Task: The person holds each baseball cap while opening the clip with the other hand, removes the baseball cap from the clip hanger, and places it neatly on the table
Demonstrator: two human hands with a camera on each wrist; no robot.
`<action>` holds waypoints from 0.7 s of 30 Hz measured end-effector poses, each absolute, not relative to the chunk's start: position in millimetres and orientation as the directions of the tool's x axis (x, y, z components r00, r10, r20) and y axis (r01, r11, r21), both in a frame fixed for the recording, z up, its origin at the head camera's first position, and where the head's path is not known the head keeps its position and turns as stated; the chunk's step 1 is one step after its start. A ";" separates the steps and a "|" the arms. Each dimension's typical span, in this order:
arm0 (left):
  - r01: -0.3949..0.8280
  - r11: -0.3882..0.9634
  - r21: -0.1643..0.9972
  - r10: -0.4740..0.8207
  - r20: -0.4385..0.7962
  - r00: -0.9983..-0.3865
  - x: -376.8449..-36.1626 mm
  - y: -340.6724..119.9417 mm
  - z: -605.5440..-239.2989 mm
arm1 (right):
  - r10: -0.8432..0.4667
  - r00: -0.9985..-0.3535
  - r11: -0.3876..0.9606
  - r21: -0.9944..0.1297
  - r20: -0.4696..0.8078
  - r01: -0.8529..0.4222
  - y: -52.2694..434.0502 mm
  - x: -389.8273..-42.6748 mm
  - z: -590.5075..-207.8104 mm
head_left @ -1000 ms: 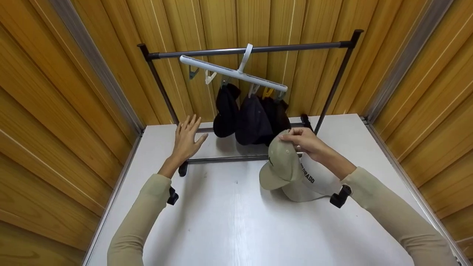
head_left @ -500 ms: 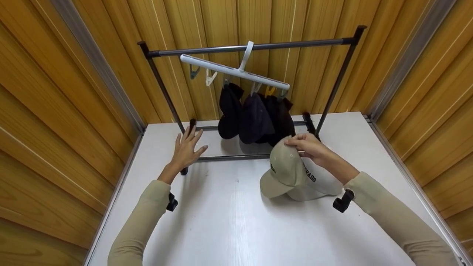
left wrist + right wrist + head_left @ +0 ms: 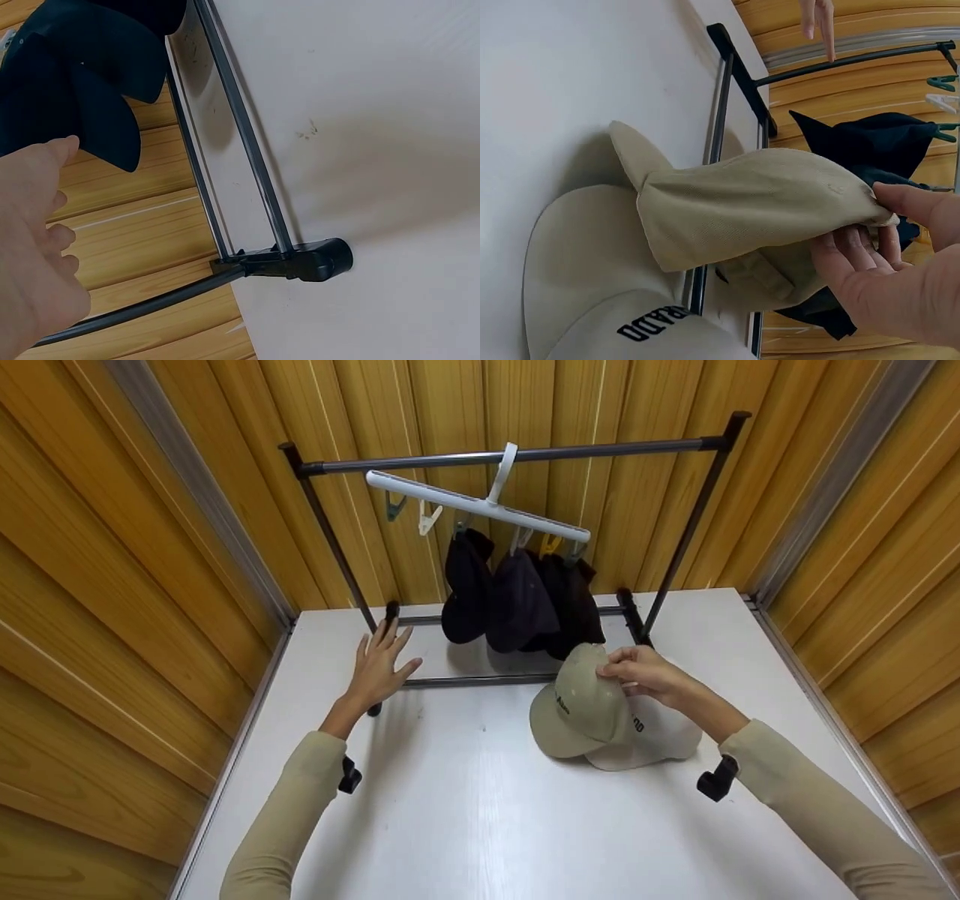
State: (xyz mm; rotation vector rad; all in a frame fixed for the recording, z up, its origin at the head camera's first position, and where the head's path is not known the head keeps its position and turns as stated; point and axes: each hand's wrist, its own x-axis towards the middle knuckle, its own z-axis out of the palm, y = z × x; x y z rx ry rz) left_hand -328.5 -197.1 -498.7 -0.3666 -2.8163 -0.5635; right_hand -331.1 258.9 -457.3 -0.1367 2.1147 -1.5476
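Observation:
In the head view my right hand [image 3: 645, 679] pinches a beige baseball cap [image 3: 589, 701] between thumb and fingers at the top of its crown. The cap hangs brim down, and dark lettering shows on its front. Behind and below it lies a pale cap with a beige brim [image 3: 592, 247], marked with black letters, on the white surface. My left hand [image 3: 376, 671] holds nothing; its fingers are spread beside the left post of the black rack [image 3: 330, 536].
A white hanger [image 3: 480, 506] hooks over the rack's top bar and tilts down to the right. Several dark caps [image 3: 521, 604] hang from its clips, while the clips [image 3: 429, 517] at its left end hold nothing. Wood-patterned walls [image 3: 112, 585] surround the white surface [image 3: 450, 810].
My right hand has lowered the beige cap and shifted it slightly right, in front of the pale cap. The left hand has dropped a little, fingers still spread.

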 end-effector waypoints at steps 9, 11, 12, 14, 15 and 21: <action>0.279 0.893 0.355 0.194 0.257 -0.947 -327.8 -201.0 -500.9 | -0.329 -0.882 0.498 -0.855 -0.338 0.142 286.9 -329.0 -469.1; 0.276 0.891 0.361 0.193 0.251 -0.949 -327.3 -201.3 -501.6 | -0.328 -0.886 0.515 -0.849 -0.328 0.123 290.8 -328.4 -472.0; 0.277 0.890 0.362 0.194 0.249 -0.949 -327.1 -201.4 -502.0 | -0.327 -0.888 0.520 -0.846 -0.323 0.116 292.3 -328.2 -473.3; 0.280 0.887 0.368 0.196 0.248 -0.949 -326.9 -201.0 -502.7 | -0.320 -0.893 0.530 -0.841 -0.315 0.107 295.1 -328.5 -476.0; 0.281 0.886 0.370 0.198 0.246 -0.949 -326.8 -200.8 -503.1 | -0.317 -0.895 0.537 -0.837 -0.313 0.103 295.9 -328.5 -476.8; 0.290 0.874 0.391 0.199 0.256 -0.946 -327.3 -197.7 -503.9 | -0.290 -0.913 0.602 -0.797 -0.287 0.059 301.5 -329.2 -477.4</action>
